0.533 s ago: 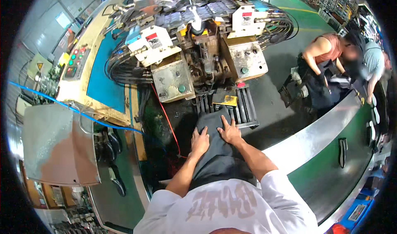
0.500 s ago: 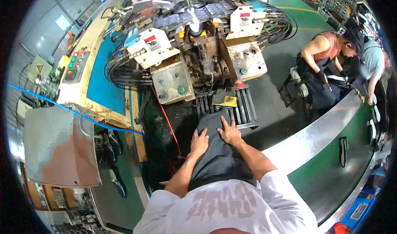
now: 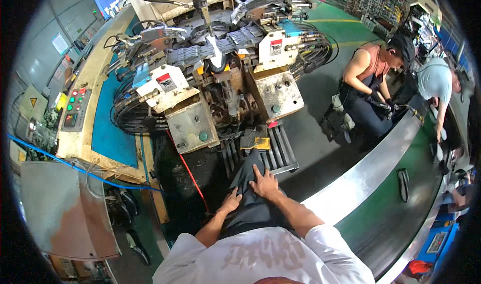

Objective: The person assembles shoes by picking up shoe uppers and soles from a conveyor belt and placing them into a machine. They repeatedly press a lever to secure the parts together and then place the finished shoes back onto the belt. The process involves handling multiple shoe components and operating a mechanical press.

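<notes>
My left hand point(image 3: 231, 202) lies on my dark trousers point(image 3: 250, 209), fingers stretched out and nothing in them. Beside it, a little farther forward, my right hand point(image 3: 265, 183) rests on the same cloth with its fingers spread. In front of my knees is a slatted metal step point(image 3: 281, 151) with a yellow-edged pedal point(image 3: 255, 143). Beyond that stands a large machine, with a white and black shoe point(image 3: 216, 58) upright at its middle, under a vertical rod point(image 3: 204, 11). Neither hand touches the machine or the shoe.
Two metal boxes with green buttons point(image 3: 203, 136) point(image 3: 276, 108) flank the machine's middle. A control panel point(image 3: 75, 108) stands left. A green conveyor point(image 3: 381, 219) with a metal edge runs along my right, carrying a shoe point(image 3: 403, 185). Two co-workers point(image 3: 373, 78) work beyond it. A blue hose point(image 3: 75, 166) crosses at left.
My view has swung up and to the right, so the machine sits lower and farther left in it. Both hands stay resting on my trousers. The nearer co-worker's hands have shifted.
</notes>
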`<state>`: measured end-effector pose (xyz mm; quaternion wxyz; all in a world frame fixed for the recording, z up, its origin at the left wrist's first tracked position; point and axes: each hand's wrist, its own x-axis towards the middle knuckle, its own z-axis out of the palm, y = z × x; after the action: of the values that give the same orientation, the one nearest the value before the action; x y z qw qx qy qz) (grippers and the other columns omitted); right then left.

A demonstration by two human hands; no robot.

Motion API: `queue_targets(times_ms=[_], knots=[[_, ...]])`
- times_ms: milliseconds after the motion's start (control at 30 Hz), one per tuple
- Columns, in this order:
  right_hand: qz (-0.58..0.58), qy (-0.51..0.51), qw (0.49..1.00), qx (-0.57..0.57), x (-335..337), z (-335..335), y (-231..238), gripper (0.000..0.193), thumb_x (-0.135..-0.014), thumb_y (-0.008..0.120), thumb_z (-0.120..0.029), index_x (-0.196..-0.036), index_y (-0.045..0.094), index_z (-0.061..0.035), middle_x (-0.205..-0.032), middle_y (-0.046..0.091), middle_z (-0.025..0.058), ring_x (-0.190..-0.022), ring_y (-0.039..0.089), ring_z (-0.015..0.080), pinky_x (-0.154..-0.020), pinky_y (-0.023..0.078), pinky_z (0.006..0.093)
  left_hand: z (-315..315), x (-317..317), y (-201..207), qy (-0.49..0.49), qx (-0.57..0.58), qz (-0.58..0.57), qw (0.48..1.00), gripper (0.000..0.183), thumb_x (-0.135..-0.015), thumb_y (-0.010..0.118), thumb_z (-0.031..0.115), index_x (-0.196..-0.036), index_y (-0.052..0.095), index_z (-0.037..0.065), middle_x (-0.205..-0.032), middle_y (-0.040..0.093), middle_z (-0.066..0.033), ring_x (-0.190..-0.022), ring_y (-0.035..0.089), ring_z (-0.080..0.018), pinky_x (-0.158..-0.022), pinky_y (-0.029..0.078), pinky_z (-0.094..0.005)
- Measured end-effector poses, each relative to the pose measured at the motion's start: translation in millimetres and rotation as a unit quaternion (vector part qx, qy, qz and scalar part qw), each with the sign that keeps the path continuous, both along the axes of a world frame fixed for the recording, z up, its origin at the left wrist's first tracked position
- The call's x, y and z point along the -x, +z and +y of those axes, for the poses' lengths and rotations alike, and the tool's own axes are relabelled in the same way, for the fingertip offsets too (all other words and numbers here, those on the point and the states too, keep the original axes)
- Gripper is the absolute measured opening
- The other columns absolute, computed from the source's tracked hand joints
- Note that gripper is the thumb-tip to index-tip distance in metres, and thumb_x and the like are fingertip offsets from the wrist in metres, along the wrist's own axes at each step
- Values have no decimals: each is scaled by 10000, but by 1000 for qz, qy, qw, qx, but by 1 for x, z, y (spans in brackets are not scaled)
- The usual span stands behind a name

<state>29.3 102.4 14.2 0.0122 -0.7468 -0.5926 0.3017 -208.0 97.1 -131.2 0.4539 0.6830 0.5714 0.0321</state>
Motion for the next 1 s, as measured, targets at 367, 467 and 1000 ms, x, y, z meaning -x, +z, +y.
queue_targets(times_ms=[367,467,1000], knots=[[-57,21,998,-32,16,12,-2,877,-1032,623,-536,-1742,179,-274,-1629,362,360,-1382,509,574,-1153,440,621,-5,-1,-14,55,21,-62,996,644,-1092,519,394,-1578,483,-28,-1551,543,-316,-1455,519,-457,-1230,403,-485],[-51,37,998,-31,23,27,-1,889,-1029,626,-540,-1744,171,-271,-1634,358,352,-1407,484,571,-1159,435,619,0,11,-25,59,21,-78,995,641,-1097,514,400,-1570,489,-31,-1551,543,-317,-1459,516,-456,-1235,399,-483],[-19,31,996,-77,32,34,-3,815,-1051,594,-533,-1730,230,-267,-1596,413,335,-1394,498,550,-1143,445,635,15,32,-42,81,-23,-51,995,486,-1038,655,286,-1410,645,-26,-1411,653,-308,-1345,609,-466,-1124,496,-475]])
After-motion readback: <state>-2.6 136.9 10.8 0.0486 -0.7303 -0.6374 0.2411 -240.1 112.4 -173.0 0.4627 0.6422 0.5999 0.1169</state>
